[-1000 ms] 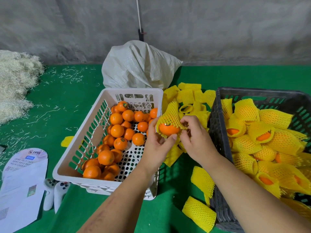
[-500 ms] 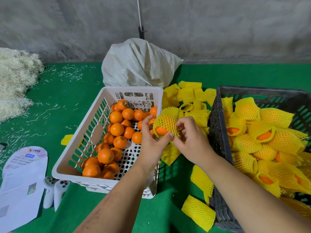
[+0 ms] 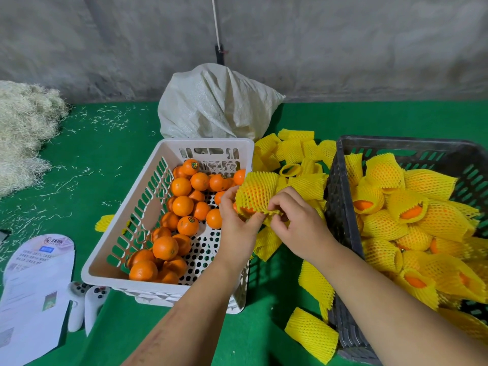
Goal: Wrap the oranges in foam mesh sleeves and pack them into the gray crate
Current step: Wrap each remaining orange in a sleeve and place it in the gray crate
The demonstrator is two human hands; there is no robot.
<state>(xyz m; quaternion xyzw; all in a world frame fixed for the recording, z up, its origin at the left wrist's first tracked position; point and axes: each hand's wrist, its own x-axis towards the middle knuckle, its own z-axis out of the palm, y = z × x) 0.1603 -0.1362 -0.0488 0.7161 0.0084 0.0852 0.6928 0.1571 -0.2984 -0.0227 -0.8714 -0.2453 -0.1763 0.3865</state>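
My L hand (image 3: 237,223) & R hand (image 3: 295,220) both pinch sleeve (image 3: 257,192) round orange (image 3: 247,209), above white crate's (image 3: 126,207) right rim, gray crate (image 3: 340,207) nearby.

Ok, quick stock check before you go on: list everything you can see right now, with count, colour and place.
white crate: one, centre-left
bare oranges: about two dozen, orange, in white crate
gray crate: one, right
wrapped oranges: many, yellow-sleeved, in gray crate
loose sleeves: a heap, yellow, between the crates
sleeved orange: one, held
white sack: one, behind white crate
straw pile: pale, far left
leaflet: one, white, near left
controllers: two, white, beside leaflet
left hand: grips sleeved orange
right hand: pinches the sleeve's edge
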